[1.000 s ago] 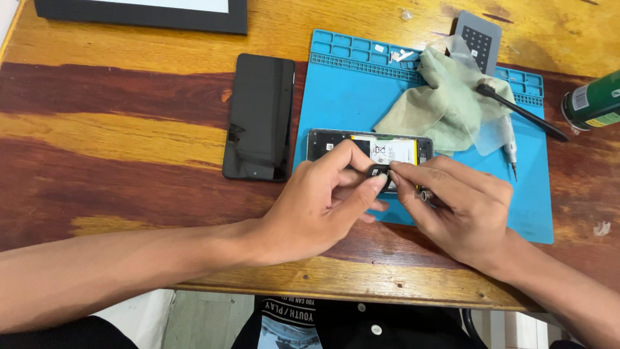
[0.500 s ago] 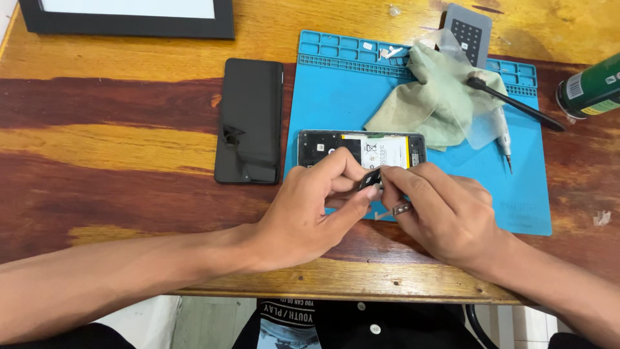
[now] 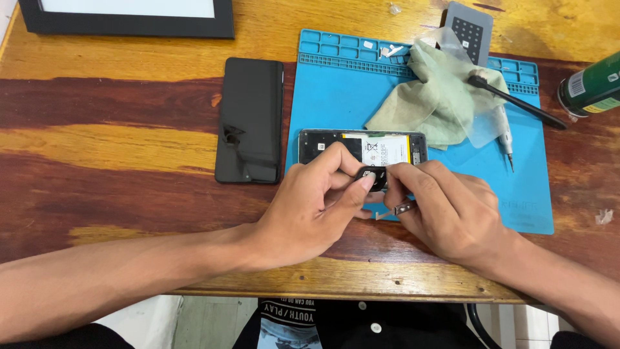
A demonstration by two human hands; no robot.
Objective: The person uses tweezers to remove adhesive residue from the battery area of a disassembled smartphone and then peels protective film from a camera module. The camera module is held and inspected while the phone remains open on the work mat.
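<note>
An opened phone (image 3: 361, 147) lies face down on a blue work mat (image 3: 336, 103), its battery and boards showing. My left hand (image 3: 316, 207) and my right hand (image 3: 445, 210) meet just in front of it. Both pinch a small black part (image 3: 371, 174) between thumb and fingertips above the phone's near edge. My right hand also grips metal tweezers (image 3: 395, 209), whose tips stick out below the fingers. The fingers hide most of the small part.
A black phone back panel (image 3: 250, 119) lies left of the mat. On the mat's far right are a green cloth (image 3: 439, 97), a black brush (image 3: 516, 100), a screwdriver (image 3: 505, 136) and a grey card (image 3: 470, 27). A green can (image 3: 591, 84) and a black frame (image 3: 129, 16) border the table.
My view has shifted slightly; the hands stay together at the phone's near edge, the fingers regripping the small black part a little.
</note>
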